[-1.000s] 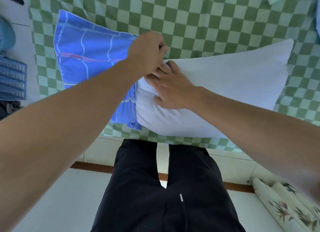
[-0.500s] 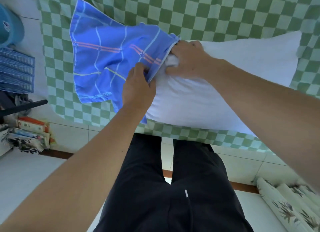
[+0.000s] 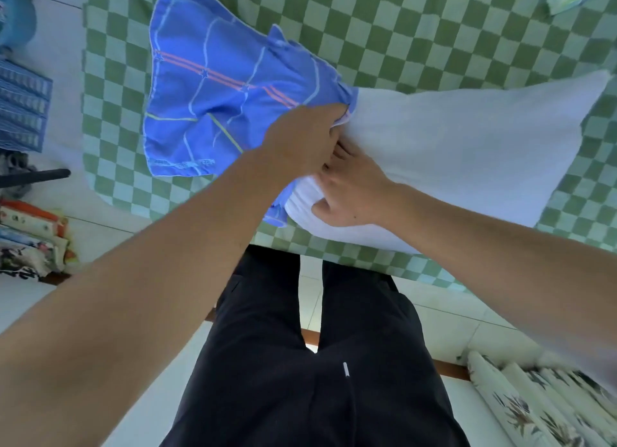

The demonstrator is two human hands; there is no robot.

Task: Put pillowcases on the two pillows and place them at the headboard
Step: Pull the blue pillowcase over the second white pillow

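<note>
Bed: covered by a green-and-white checked cotton sheet (image 3: pixel 417 29), filling the far half of the scene; pale tiled floor (image 3: pixel 444 316) near.

Far left, on the floor: blue slatted plastic basket (image 3: pixel 20 109); nearer, a stack of printed folded fabrics (image 3: pixel 30 236).

Left of centre, on the sheet: blue cotton pillowcase with white, orange and yellow lines (image 3: pixel 213 103), lying mostly flat and empty, its open end gathered over the left end of the pillow.

Left hand (image 3: pixel 300 143): grip closed on the bunched opening of the pillowcase, where it meets the pillow.

Right hand (image 3: pixel 354 193): just beside the left hand, touching it, grip pinching the near left end of the pillow, thumb toward the viewer.

Centre to right: plain white rectangular stuffed pillow (image 3: pixel 467 153), lying across the near edge of the bed, mostly uncovered.

Near centre: black trousers (image 3: pixel 300 363) of the standing person.

Near right: floral-print cushion (image 3: pixel 534 410).
</note>
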